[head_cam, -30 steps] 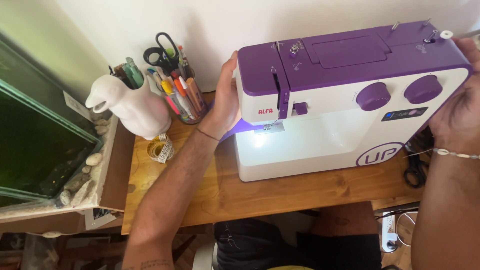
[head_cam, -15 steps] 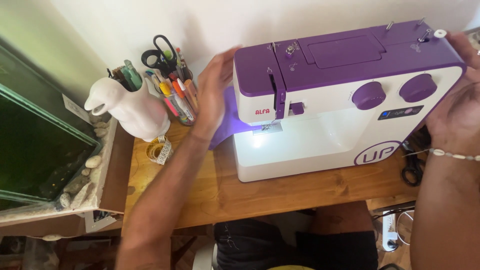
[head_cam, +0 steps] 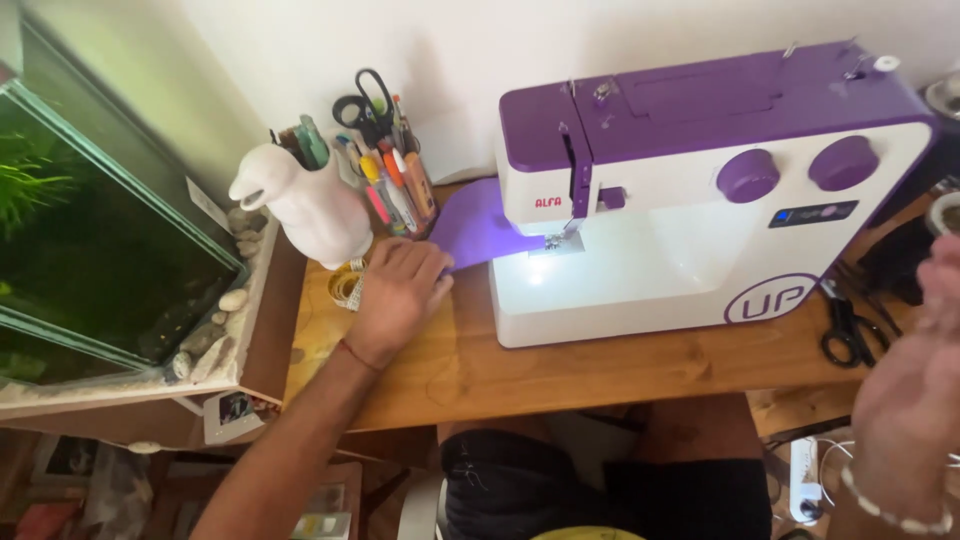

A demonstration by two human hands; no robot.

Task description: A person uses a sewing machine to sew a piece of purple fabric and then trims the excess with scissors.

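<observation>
Purple cloth (head_cam: 478, 225) lay pinched in the left hand (head_cam: 397, 290), left of the machine (head_cam: 700, 190); the right hand (head_cam: 915, 400) hung blurred, near, fingers loosely spread.

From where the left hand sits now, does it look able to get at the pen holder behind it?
Probably yes. The left hand rests on the purple sheet on the wooden table, right beside the pen holder; only the white jug stands alongside, not between them.

The right hand (head_cam: 915, 400) is blurred and cut by the frame's edge; the left hand (head_cam: 397, 293) hides the purple piece's (head_cam: 480, 225) lower corner.
</observation>
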